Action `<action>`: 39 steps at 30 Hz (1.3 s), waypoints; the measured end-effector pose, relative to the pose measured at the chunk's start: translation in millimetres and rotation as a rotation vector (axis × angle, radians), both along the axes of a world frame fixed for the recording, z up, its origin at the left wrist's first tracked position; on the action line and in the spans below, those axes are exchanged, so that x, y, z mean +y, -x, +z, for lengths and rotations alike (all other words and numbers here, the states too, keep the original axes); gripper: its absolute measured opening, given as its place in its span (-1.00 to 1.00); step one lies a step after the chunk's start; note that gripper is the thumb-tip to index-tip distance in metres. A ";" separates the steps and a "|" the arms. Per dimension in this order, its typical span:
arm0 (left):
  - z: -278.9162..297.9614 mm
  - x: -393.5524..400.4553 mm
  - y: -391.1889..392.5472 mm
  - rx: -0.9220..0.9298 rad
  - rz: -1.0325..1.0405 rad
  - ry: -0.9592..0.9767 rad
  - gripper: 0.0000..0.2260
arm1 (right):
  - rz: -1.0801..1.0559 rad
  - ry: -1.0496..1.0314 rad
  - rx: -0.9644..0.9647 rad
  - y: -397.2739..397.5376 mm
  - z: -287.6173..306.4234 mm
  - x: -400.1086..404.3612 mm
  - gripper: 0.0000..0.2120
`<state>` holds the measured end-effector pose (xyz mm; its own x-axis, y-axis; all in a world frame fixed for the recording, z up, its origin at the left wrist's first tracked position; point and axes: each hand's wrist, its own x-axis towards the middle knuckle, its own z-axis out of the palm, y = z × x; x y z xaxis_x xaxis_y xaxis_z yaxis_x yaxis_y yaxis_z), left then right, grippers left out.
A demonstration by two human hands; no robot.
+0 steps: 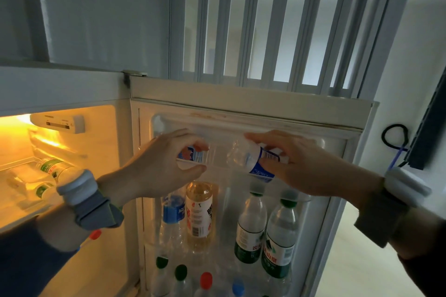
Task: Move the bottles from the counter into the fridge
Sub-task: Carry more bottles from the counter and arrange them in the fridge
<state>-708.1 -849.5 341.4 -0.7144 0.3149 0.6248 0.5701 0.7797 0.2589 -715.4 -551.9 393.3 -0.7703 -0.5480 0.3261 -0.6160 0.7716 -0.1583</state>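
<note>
reaching into the open fridge door [251,97], each hand lays a clear bottle sideways on the top door shelf, probably because it's too shallow for upright ones. left hand [159,164] curls around one with a blue-orange label [196,153]; right hand [306,164] pinches the blue-labelled bottle [248,158] near its cap.

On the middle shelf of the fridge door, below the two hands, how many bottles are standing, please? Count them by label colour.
Clear plastic bottles with green labels and green caps: 2
Clear plastic bottle with a blue label: 1
Bottle of yellow drink with a white label: 1
Total: 4
</note>
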 end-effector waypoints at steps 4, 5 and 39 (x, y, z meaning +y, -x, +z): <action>-2.8 -6.3 2.1 0.002 0.002 0.023 -0.87 | 0.010 -0.013 0.004 4.0 -1.5 -6.0 -0.42; -3.4 -7.8 1.8 -0.001 0.000 0.016 -0.89 | 0.006 -0.016 -0.004 5.2 -0.5 -4.5 -0.42; -164.5 -129.2 -122.1 -0.346 0.408 0.019 -0.76 | 0.409 -0.086 -0.443 -41.2 -195.5 -182.6 -0.66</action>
